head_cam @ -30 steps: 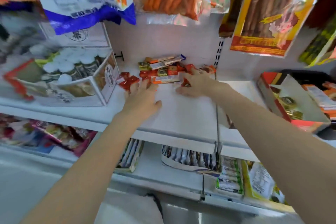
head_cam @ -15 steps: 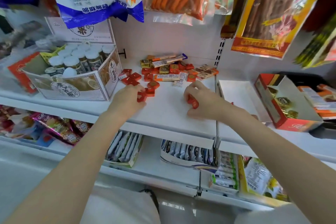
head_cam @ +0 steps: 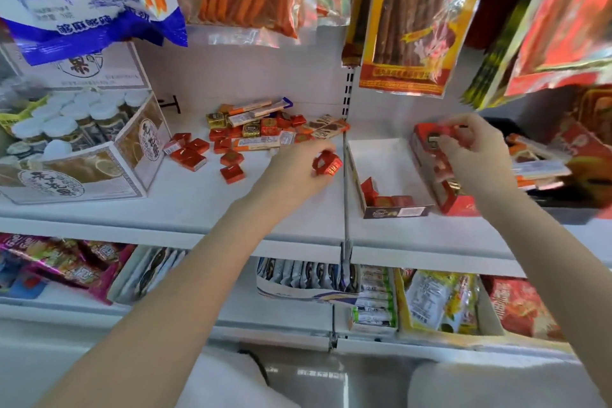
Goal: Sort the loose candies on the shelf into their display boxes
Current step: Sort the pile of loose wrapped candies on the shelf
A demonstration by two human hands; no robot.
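Loose red square candies [head_cam: 193, 152], gold ones and long bars [head_cam: 255, 108] lie in a pile at the back of the white shelf [head_cam: 185, 202]. My left hand [head_cam: 294, 166] holds red square candies [head_cam: 326, 165] just left of the metal divider [head_cam: 345, 189]. Right of the divider stands a white-lined display box [head_cam: 381, 156] with a few red candies [head_cam: 381, 197] at its front. My right hand [head_cam: 477, 146] grips a red candy [head_cam: 443, 132] above the red display box [head_cam: 440, 182] beside it.
A carton of white-capped jars [head_cam: 79, 142] fills the shelf's left end. Snack bags [head_cam: 407, 20] hang overhead, low over the shelf. More boxed goods [head_cam: 543, 162] sit at the far right. A lower shelf [head_cam: 298, 278] holds sachets and packets.
Both hands picked up red candies from the pile and moved right. The right hand crossed the divider to the red box; the left hand now hovers by the divider.
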